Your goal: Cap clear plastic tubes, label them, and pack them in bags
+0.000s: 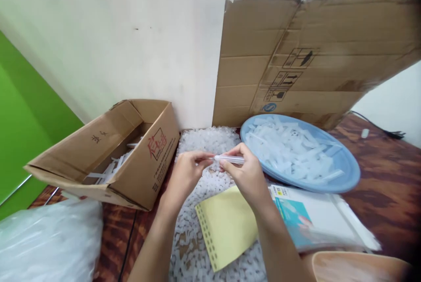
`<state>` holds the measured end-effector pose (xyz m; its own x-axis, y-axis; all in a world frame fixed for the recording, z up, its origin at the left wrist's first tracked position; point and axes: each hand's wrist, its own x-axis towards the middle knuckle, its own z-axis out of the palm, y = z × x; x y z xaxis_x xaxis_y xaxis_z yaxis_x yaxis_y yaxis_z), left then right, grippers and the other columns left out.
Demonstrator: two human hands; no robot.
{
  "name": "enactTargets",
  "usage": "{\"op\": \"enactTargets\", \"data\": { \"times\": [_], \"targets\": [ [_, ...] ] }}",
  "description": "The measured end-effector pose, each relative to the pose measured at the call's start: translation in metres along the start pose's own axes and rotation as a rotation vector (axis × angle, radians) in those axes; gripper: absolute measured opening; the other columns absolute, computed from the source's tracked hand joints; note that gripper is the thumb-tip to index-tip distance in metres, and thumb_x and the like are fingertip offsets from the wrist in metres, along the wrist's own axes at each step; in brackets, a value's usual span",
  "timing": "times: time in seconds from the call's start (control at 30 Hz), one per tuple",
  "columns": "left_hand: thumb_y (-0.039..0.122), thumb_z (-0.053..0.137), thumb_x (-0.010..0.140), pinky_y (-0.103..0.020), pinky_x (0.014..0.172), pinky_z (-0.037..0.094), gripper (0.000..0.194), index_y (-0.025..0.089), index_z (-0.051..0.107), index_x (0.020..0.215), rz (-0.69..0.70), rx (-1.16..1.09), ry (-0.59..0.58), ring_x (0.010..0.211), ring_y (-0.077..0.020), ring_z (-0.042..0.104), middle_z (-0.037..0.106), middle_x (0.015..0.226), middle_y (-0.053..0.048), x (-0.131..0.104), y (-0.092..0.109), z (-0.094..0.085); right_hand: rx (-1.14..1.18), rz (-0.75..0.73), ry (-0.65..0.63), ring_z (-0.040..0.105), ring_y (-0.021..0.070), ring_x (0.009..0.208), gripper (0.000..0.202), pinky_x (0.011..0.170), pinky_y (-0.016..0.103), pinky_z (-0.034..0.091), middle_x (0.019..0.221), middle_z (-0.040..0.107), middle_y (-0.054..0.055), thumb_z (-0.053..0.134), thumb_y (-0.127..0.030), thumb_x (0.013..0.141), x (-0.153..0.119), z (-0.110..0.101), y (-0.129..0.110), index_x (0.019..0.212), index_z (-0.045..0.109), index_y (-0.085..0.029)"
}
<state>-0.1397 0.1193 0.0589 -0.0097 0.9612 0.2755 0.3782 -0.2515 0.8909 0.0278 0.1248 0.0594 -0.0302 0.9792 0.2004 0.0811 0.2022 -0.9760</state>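
My right hand [242, 167] grips a slim, translucent plastic tube [232, 159], held nearly level between thumb and fingers. At the tube's left end, a small white end piece [216, 157] meets the pinched fingertips of my left hand [190, 169]. Whether that piece is separate from the tube is too small to tell. Both hands hover over a heap of small whitish plastic pieces [213, 190]. Below them, a yellow sheet [226, 227] with a row of dark marks along its left edge lies on the heap, partly covered by my right forearm.
An open cardboard box [161, 159] with white strips stands left. At right, a blue basin [351, 172] holds many translucent strips, before a large cardboard panel [315, 54]. Packaged white sheets [322, 216], an orange-rimmed container [362, 256] and a plastic bag [49, 238] lie nearer.
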Motion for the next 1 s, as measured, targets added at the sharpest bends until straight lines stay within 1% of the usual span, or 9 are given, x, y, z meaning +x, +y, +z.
{"op": "enactTargets", "data": {
  "times": [0.13, 0.27, 0.4, 0.53, 0.63, 0.7, 0.83, 0.9, 1.0],
  "targets": [
    [0.012, 0.063, 0.089, -0.032, 0.080, 0.048, 0.020, 0.022, 0.080, 0.093, -0.009, 0.443, -0.141, 0.089, -0.0270, 0.071, 0.079, 0.091, -0.011, -0.001, -0.038, 0.023, -0.197, -0.020, 0.117, 0.068, 0.0234, 0.069, 0.018, 0.064, 0.033, 0.051, 0.084, 0.072, 0.002, 0.074, -0.029, 0.076, 0.008, -0.005, 0.017, 0.084, 0.059, -0.024],
    [0.005, 0.065, 0.083, -0.033, 0.088, 0.045, 0.019, 0.020, 0.076, 0.089, -0.008, 0.488, -0.213, 0.093, -0.0277, 0.070, 0.076, 0.095, -0.012, -0.011, -0.055, 0.050, -0.232, -0.022, 0.137, 0.067, 0.0248, 0.075, 0.017, 0.069, 0.034, 0.051, 0.081, 0.070, 0.001, 0.075, -0.028, 0.073, 0.009, -0.010, 0.015, 0.083, 0.061, -0.025],
    [-0.002, 0.062, 0.077, -0.040, 0.100, 0.039, 0.027, 0.019, 0.074, 0.089, 0.016, 0.475, -0.223, 0.094, -0.0281, 0.068, 0.075, 0.098, -0.012, -0.018, -0.060, 0.059, -0.193, -0.030, 0.092, 0.065, 0.0229, 0.074, 0.019, 0.070, 0.032, 0.049, 0.076, 0.068, 0.000, 0.078, -0.031, 0.071, 0.008, -0.014, 0.006, 0.080, 0.063, -0.023],
    [0.000, 0.064, 0.076, -0.045, 0.104, 0.036, 0.024, 0.021, 0.075, 0.083, 0.038, 0.387, -0.190, 0.097, -0.0298, 0.067, 0.077, 0.090, -0.010, -0.015, -0.061, 0.054, -0.039, 0.002, 0.041, 0.067, 0.0236, 0.075, 0.028, 0.069, 0.032, 0.050, 0.080, 0.071, 0.002, 0.084, -0.036, 0.069, 0.006, -0.017, 0.003, 0.086, 0.068, -0.021],
    [0.010, 0.067, 0.081, -0.045, 0.103, 0.039, 0.016, 0.022, 0.076, 0.084, 0.030, 0.281, -0.104, 0.099, -0.0301, 0.067, 0.077, 0.089, -0.009, -0.007, -0.059, 0.046, 0.068, 0.031, 0.036, 0.071, 0.0253, 0.080, 0.031, 0.073, 0.034, 0.055, 0.085, 0.075, 0.003, 0.087, -0.037, 0.070, 0.006, -0.020, 0.004, 0.089, 0.068, -0.021],
    [0.020, 0.064, 0.088, -0.040, 0.094, 0.045, 0.014, 0.021, 0.075, 0.096, 0.009, 0.206, -0.024, 0.094, -0.0276, 0.068, 0.078, 0.094, -0.010, 0.000, -0.054, 0.039, 0.113, 0.017, 0.045, 0.073, 0.0262, 0.084, 0.031, 0.077, 0.036, 0.057, 0.090, 0.076, 0.004, 0.087, -0.037, 0.073, 0.005, -0.021, 0.004, 0.091, 0.068, -0.022],
    [0.038, 0.050, 0.101, -0.028, 0.070, 0.049, 0.037, 0.016, 0.066, 0.126, -0.051, -0.096, 0.115, 0.078, -0.0202, 0.067, 0.078, 0.094, -0.010, 0.008, -0.033, 0.024, 0.254, 0.020, 0.015, 0.075, 0.0258, 0.085, 0.033, 0.083, 0.039, 0.059, 0.092, 0.077, 0.004, 0.088, -0.035, 0.075, 0.002, -0.020, -0.002, 0.097, 0.068, -0.021],
    [0.043, 0.050, 0.102, -0.027, 0.069, 0.048, 0.038, 0.016, 0.067, 0.122, -0.057, -0.264, 0.148, 0.075, -0.0178, 0.064, 0.077, 0.091, -0.008, 0.009, -0.019, 0.018, 0.348, 0.040, -0.007, 0.075, 0.0237, 0.082, 0.033, 0.083, 0.038, 0.060, 0.088, 0.077, 0.003, 0.089, -0.033, 0.074, 0.000, -0.018, -0.006, 0.095, 0.068, -0.020],
    [0.044, 0.056, 0.100, -0.028, 0.076, 0.049, 0.030, 0.017, 0.068, 0.105, -0.030, -0.385, 0.178, 0.082, -0.0178, 0.065, 0.074, 0.095, -0.007, 0.006, -0.002, 0.012, 0.441, 0.048, -0.028, 0.074, 0.0204, 0.079, 0.031, 0.080, 0.034, 0.060, 0.086, 0.077, 0.003, 0.091, -0.031, 0.073, -0.002, -0.014, -0.013, 0.092, 0.069, -0.019]
  ]
}}
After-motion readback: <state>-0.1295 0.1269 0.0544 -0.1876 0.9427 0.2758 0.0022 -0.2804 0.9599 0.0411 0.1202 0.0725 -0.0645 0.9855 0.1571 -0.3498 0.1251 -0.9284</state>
